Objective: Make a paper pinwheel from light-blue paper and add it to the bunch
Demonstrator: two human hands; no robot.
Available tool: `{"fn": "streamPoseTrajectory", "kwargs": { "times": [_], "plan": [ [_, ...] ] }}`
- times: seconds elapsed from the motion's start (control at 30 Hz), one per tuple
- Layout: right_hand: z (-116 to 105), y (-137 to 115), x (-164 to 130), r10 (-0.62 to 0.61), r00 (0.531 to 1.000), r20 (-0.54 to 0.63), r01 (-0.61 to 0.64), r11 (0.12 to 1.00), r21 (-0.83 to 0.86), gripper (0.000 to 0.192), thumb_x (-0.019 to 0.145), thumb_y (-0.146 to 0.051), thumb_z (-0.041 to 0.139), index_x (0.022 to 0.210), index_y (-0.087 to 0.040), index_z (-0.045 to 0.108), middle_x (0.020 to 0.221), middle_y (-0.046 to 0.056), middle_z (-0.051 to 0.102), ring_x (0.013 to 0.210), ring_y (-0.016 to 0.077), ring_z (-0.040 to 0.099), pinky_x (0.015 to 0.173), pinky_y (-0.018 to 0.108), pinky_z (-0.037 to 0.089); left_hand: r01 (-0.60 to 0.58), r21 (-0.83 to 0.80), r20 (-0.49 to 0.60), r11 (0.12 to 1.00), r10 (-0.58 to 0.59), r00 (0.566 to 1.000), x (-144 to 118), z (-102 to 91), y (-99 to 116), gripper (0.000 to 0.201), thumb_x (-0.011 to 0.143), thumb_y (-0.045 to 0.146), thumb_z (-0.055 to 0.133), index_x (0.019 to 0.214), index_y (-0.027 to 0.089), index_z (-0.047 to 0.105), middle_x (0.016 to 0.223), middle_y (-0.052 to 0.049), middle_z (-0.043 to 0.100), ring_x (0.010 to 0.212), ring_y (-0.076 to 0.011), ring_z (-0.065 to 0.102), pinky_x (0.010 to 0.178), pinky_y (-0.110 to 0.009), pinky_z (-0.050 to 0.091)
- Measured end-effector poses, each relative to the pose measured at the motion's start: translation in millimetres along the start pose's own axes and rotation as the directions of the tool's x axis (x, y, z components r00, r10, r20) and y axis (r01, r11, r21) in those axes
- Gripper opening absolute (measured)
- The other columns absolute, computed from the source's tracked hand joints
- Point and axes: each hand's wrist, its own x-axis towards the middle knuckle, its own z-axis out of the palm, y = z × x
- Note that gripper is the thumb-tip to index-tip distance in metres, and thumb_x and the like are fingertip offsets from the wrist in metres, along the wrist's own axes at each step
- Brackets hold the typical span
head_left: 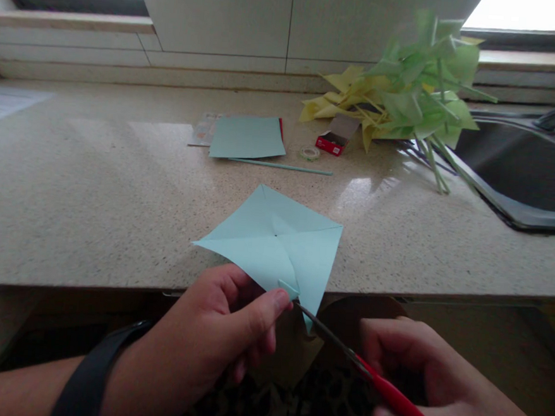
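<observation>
My left hand (224, 328) pinches the near corner of a light blue paper square (275, 246) that shows diagonal creases and a small centre mark. It is held just above the counter's front edge. My right hand (430, 377) grips red-handled scissors (379, 383). Their dark blades point up-left and meet the paper's near corner beside my left thumb. A black band sits on my left wrist.
On the speckled stone counter (93, 189) lie a stack of blue paper sheets (247, 136), a thin blue stick (280, 166), a small red box (332, 142) and a tape roll (310, 152). Yellow and green paper pinwheels (409, 90) pile beside the sink (527, 168) at right.
</observation>
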Motion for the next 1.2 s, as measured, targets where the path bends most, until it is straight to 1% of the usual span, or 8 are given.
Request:
{"fn": "streamPoseTrajectory", "kwargs": {
  "times": [0.13,0.27,0.43,0.57,0.7,0.93,1.03,1.2],
  "plan": [
    [2.1,-4.9,0.1,-0.006,1.0,0.01,0.007,1.0,-0.021,0.049,0.064,-0.062,0.084,0.074,-0.021,0.059,0.076,0.0,0.057,0.071,0.0166,0.05,0.057,0.026,0.041,-0.008,0.008,0.002,1.0,0.008,1.0,-1.5,0.5,0.1,0.04,0.086,0.054,0.071,0.073,0.016,0.063,0.057,0.004,0.06,0.042,-0.0041,0.048,0.038,-0.011,0.038],
    [4.1,-8.6,0.2,0.013,0.999,0.034,-0.012,1.0,-0.016,0.05,0.064,-0.062,0.084,0.075,-0.021,0.058,0.077,0.001,0.057,0.072,0.0166,0.05,0.058,0.026,0.042,-0.004,0.0,-0.005,1.0,0.004,1.0,-2.4,0.8,-0.4,0.039,0.085,0.055,0.072,0.078,0.018,0.064,0.059,0.004,0.062,0.042,-0.0043,0.048,0.039,-0.011,0.038],
    [4.3,-8.0,1.8,0.026,0.999,-0.021,-0.026,1.0,0.001,0.05,0.061,-0.06,0.087,0.074,-0.021,0.059,0.078,0.0,0.057,0.073,0.0163,0.051,0.061,0.026,0.044,-0.009,0.009,0.003,1.0,0.009,1.0,-2.6,0.5,0.4,0.039,0.086,0.054,0.071,0.076,0.017,0.065,0.059,0.004,0.062,0.043,-0.0042,0.048,0.039,-0.011,0.038],
    [4.6,-7.0,2.5,-0.007,1.0,-0.003,0.007,1.0,-0.009,0.048,0.064,-0.06,0.085,0.075,-0.02,0.06,0.077,0.0,0.057,0.071,0.0159,0.051,0.06,0.026,0.044,0.0,0.037,-0.011,0.999,0.0,1.0,-3.0,0.6,1.8,0.038,0.087,0.053,0.07,0.075,0.017,0.065,0.058,0.004,0.062,0.042,-0.0047,0.048,0.039,-0.012,0.038],
    [4.7,-6.3,1.4,-0.028,0.999,-0.021,0.027,0.999,-0.028,0.048,0.064,-0.06,0.086,0.074,-0.02,0.06,0.076,0.0,0.057,0.071,0.0161,0.051,0.06,0.026,0.044,0.001,0.05,-0.031,0.999,0.001,1.0,-3.0,1.2,2.0,0.038,0.086,0.054,0.071,0.076,0.017,0.065,0.059,0.003,0.063,0.044,-0.0057,0.05,0.04,-0.013,0.039],
    [2.2,-2.7,1.6,-0.053,0.999,-0.006,0.053,0.997,-0.057,0.044,0.068,-0.056,0.084,0.074,-0.02,0.059,0.074,-0.001,0.056,0.069,0.0146,0.05,0.058,0.025,0.043,0.004,0.042,-0.03,0.999,-0.003,1.0,-3.6,1.0,2.8,0.036,0.086,0.053,0.071,0.077,0.018,0.065,0.058,0.004,0.062,0.043,-0.0058,0.049,0.039,-0.013,0.038],
    [3.1,-4.3,1.8,-0.046,0.999,-0.016,0.045,0.998,-0.037,0.046,0.067,-0.056,0.085,0.072,-0.02,0.057,0.073,-0.001,0.055,0.068,0.0142,0.049,0.056,0.025,0.042,0.004,0.044,-0.018,0.999,-0.003,1.0,-4.0,1.1,3.5,0.036,0.087,0.052,0.07,0.077,0.018,0.064,0.058,0.004,0.062,0.042,-0.0052,0.048,0.039,-0.012,0.037],
    [3.0,-7.0,2.7,-0.057,0.998,0.009,0.057,0.998,-0.034,0.044,0.07,-0.054,0.083,0.071,-0.019,0.056,0.071,-0.002,0.054,0.066,0.0133,0.048,0.056,0.024,0.042,-0.006,0.031,-0.01,1.0,0.006,1.0,-4.4,2.0,3.8,0.034,0.087,0.051,0.071,0.077,0.018,0.064,0.059,0.004,0.062,0.043,-0.0052,0.048,0.04,-0.012,0.038]
  ]
}}
